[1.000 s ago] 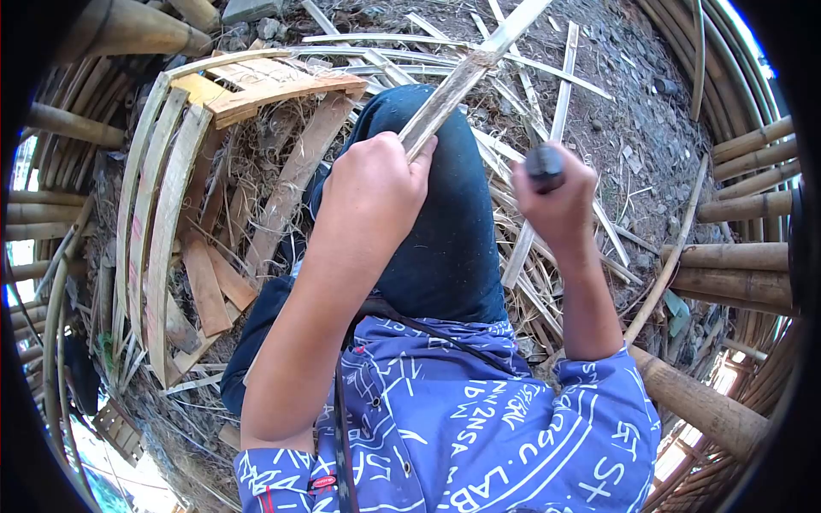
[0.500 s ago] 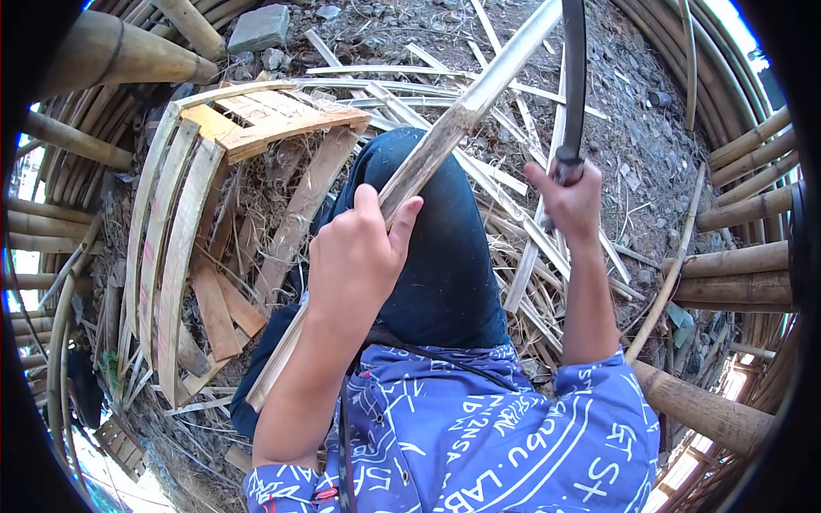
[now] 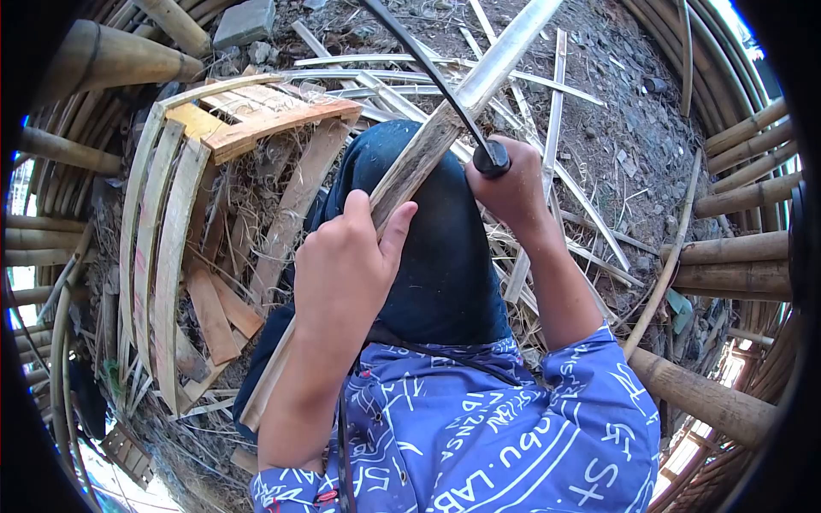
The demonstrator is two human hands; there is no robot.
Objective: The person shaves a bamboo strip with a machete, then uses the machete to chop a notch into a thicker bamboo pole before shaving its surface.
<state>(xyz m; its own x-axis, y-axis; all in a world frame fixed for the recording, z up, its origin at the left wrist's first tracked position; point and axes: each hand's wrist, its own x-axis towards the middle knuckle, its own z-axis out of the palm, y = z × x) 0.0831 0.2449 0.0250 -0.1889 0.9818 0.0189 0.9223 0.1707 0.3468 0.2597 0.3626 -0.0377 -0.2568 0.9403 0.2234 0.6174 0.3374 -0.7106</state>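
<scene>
My left hand (image 3: 346,261) is closed around a long split bamboo piece (image 3: 417,162), its thumb laid along the side. The piece slants up to the right across my bent knee (image 3: 445,248), and its lower end shows beyond my left forearm. Its middle is dark and rough, its upper part pale. My right hand (image 3: 519,181) grips a machete (image 3: 492,159) by the handle, beside the knee. The thin dark blade points up and left, crossing over the bamboo in this view, and its tip runs out at the top edge.
A slatted wooden crate (image 3: 184,256) lies on my left with boards and shavings in it. Loose bamboo strips (image 3: 556,111) litter the ground ahead and to the right. Stacked bamboo poles (image 3: 735,248) line both sides. A grey block (image 3: 245,23) sits at the upper left.
My right hand has moved left toward the bamboo, and the machete has swung from pointing upward to leaning left across it. My left hand keeps its hold, shifted slightly.
</scene>
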